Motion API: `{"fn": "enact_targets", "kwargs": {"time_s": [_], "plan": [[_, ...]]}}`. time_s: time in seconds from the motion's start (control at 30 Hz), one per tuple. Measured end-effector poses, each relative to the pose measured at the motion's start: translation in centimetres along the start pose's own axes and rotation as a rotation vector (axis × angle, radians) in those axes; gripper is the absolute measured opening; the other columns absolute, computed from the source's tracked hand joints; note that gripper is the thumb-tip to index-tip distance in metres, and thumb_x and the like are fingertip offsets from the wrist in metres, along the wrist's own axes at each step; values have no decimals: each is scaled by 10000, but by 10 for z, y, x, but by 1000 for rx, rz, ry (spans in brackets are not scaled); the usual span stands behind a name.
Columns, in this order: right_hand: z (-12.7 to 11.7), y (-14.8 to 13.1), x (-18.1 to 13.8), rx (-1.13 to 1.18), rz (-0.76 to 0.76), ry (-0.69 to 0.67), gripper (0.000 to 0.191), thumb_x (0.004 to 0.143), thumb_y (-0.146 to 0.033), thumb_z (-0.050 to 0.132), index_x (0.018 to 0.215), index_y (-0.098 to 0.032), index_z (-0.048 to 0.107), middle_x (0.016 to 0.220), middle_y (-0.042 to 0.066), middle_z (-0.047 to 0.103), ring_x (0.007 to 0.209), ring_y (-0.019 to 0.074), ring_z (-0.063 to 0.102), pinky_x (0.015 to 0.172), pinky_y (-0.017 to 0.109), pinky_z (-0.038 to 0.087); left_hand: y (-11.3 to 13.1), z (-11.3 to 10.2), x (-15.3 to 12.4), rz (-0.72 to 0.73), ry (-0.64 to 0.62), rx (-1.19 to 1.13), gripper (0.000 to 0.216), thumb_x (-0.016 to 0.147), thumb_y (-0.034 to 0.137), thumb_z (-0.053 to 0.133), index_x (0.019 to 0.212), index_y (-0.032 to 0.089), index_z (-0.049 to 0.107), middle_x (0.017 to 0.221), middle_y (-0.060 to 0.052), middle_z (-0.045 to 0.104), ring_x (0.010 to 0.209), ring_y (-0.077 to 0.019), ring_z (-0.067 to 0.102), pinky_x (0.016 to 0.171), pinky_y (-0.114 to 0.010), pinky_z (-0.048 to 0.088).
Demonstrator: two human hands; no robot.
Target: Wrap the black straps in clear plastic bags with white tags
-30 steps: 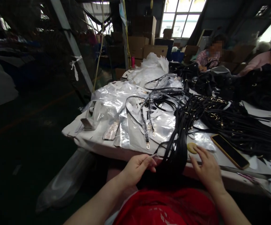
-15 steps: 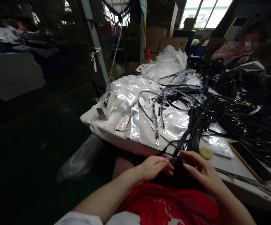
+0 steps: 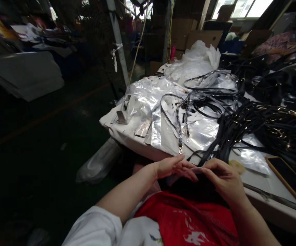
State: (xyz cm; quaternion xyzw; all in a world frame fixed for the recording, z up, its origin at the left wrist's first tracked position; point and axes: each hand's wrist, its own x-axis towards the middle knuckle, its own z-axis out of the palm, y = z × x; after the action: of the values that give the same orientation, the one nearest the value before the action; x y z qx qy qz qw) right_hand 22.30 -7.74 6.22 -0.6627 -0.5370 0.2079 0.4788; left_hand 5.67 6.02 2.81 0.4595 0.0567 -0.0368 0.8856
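My left hand and my right hand meet at the near edge of the table, fingertips pinched together on the end of a black strap. That strap belongs to a bundle of black straps running up across the table to a large dark heap. Just beyond my hands lies a clear plastic bag with a strap inside it, its gold clips pointing toward me. What exactly sits between my fingertips is too small to make out.
A phone lies at the right by the table edge, a yellowish round thing near my right hand. More clear bags pile at the left of the table, with another phone. A person's sleeve shows far right. Cardboard boxes stand behind.
My right hand moved left from the table top to meet my left hand on the strap end. The view swung left and downward.
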Motion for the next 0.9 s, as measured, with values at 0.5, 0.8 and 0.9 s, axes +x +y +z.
{"fn": "enact_targets", "kwargs": {"time_s": [0.5, 0.8, 0.9], "plan": [[6, 10, -5, 302, 303, -8, 382, 777, -475, 731, 1060, -218, 731, 953, 80, 758, 875, 241, 698, 770, 300, 565, -15, 26, 11, 215, 704, 159, 530, 576, 571, 832, 755, 129, 599, 542, 57, 524, 438, -48, 421, 433, -178, 303], [13, 3, -6, 161, 231, -6, 316, 798, -451, 709, 631, -193, 639, 612, 10, 633, 585, 152, 570, 557, 238, 470, -24, 33, -2, 279, 633, 485, 355, 760, 463, 725, 688, 132, 621, 587, -3, 600, 524, -94, 526, 511, -199, 382], [17, 10, -11, 142, 242, 38, 356, 767, -445, 744, 588, -194, 565, 576, -13, 572, 544, 128, 503, 509, 228, 420, -22, 36, -5, 346, 618, 659, 281, 763, 362, 739, 628, 131, 651, 623, -8, 612, 588, -95, 531, 567, -201, 380]]}}
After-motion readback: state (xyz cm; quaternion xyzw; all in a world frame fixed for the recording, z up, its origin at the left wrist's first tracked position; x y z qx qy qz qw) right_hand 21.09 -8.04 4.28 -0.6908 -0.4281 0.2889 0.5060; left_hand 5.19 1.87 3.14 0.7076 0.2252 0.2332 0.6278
